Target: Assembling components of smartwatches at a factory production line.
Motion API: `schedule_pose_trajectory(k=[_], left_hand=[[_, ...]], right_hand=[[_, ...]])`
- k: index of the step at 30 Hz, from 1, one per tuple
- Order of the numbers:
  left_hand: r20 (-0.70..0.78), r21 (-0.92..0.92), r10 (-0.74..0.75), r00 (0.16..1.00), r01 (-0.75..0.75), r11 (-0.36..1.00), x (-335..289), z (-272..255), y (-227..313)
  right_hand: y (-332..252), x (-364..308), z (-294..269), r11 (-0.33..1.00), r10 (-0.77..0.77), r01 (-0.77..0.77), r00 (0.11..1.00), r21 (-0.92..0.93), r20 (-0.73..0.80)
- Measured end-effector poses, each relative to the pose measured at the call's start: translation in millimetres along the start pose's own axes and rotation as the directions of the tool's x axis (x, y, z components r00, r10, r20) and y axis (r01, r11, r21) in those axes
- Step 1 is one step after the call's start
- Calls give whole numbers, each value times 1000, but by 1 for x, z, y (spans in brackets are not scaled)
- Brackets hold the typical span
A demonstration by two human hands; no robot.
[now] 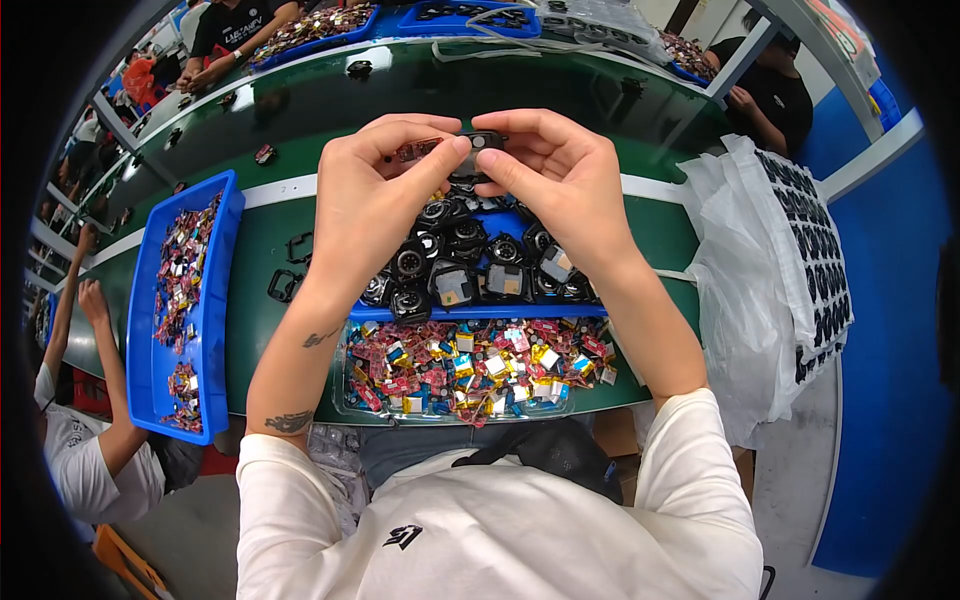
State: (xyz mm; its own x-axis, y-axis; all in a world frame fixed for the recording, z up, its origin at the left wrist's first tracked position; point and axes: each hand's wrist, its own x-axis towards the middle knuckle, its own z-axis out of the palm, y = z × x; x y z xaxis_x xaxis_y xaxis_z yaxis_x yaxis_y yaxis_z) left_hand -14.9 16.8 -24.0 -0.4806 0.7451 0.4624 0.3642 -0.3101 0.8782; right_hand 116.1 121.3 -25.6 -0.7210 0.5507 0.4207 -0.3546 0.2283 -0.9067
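Over the bench, my two hands meet with thumbs and index fingers almost touching. My left hand (375, 185) is closed, and a small red circuit board (415, 149) shows between its thumb and fingers. Pinched in my right hand (565, 190) is a black watch case (484, 141); my left thumb tip reaches its edge. Part of both pieces is hidden by the fingers. Below them, black watch cases (409, 260) lie heaped in a blue bin (470, 313). Nearer me, a clear tray (345, 400) holds many red boards with small batteries (495, 365).
At left stands a long blue bin (137, 330) of small boards. Loose black frames (285, 285) lie beside the heap. Stacked sheets of black parts (805, 240) and plastic wrap (735, 290) sit at right. A green conveyor (560, 85) runs beyond; other people work around it.
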Motion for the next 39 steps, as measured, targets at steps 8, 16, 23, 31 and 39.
schedule_pose_trajectory(k=[8, 16, 23, 31, 39], left_hand=[[-33, 6, 4, 999, -4, 1000, -2, 3, -1], [-74, 195, 112, 991, -96, 976, -5, 7, -4], [-56, 7, 49, 997, -49, 999, -9, 11, 2], [76, -64, -120, 990, 125, 990, -9, 0, 11], [147, -214, -246, 958, 273, 938, -8, 4, 6]], right_hand=[[1, -2, 3, 1000, -12, 12, 1000, -3, -16], [6, -2, 6, 998, -52, 50, 995, -23, -81], [6, 2, -4, 997, -17, 26, 991, 70, -130], [2, 2, -10, 984, 55, -34, 991, 173, -122], [0, -2, -1, 993, -105, 113, 979, 38, -173]])
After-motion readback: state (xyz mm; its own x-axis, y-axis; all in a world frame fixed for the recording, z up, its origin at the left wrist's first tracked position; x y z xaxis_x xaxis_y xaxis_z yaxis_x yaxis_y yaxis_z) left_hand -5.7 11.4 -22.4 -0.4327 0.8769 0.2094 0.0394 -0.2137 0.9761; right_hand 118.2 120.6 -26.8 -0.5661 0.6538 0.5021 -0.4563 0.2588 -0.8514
